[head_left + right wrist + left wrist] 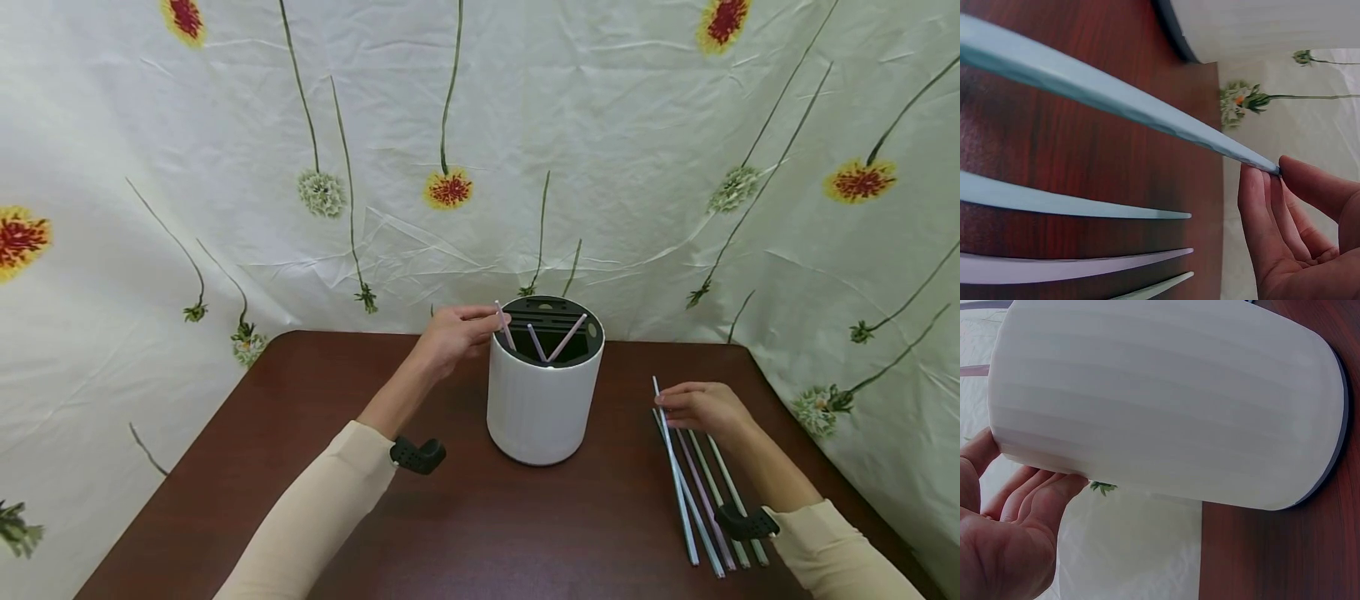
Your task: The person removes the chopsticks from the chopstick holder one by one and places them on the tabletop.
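Observation:
In the head view a white round utensil holder [543,408] with a black slotted top [551,312] stands on the table; a lilac chopstick [536,342] and two pinkish ones lean in it. My left hand [453,337] grips the holder's upper left edge, thumb at the rim and fingers along the outer side [1016,531]. To the right, my right hand [705,408] pinches the thin end of a light blue chopstick [1116,97] between thumb and fingers. Beside and beneath it lie another blue chopstick [1066,200], a purple one [1066,265] and two pale green ones [727,475].
The dark reddish-brown table [450,533] has its far edge just behind the holder. A pale cloth with printed flowers [450,100] hangs behind and at both sides. Dark bands [417,456] sit on both wrists beside cream sleeves.

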Tool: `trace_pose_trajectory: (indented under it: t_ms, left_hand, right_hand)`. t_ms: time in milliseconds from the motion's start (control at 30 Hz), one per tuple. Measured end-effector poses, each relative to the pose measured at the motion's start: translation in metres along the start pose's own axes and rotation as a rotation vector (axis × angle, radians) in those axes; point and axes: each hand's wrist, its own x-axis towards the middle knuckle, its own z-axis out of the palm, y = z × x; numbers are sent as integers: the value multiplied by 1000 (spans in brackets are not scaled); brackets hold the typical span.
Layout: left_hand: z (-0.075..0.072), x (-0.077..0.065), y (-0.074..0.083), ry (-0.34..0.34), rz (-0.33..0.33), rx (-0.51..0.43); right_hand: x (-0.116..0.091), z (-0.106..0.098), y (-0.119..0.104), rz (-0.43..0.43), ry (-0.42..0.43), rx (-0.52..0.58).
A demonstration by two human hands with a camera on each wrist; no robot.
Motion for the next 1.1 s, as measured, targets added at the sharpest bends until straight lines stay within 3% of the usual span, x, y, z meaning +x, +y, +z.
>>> trace_pose_trajectory:
  t_ms: [467,1100]
  left_hand:
    - [0,-1,0,5,5,2]
    - [0,-3,1,-2,1,9]
  right_hand:
    - [5,4,18,27,0,-75]
    - [8,2,24,70,-30,-105]
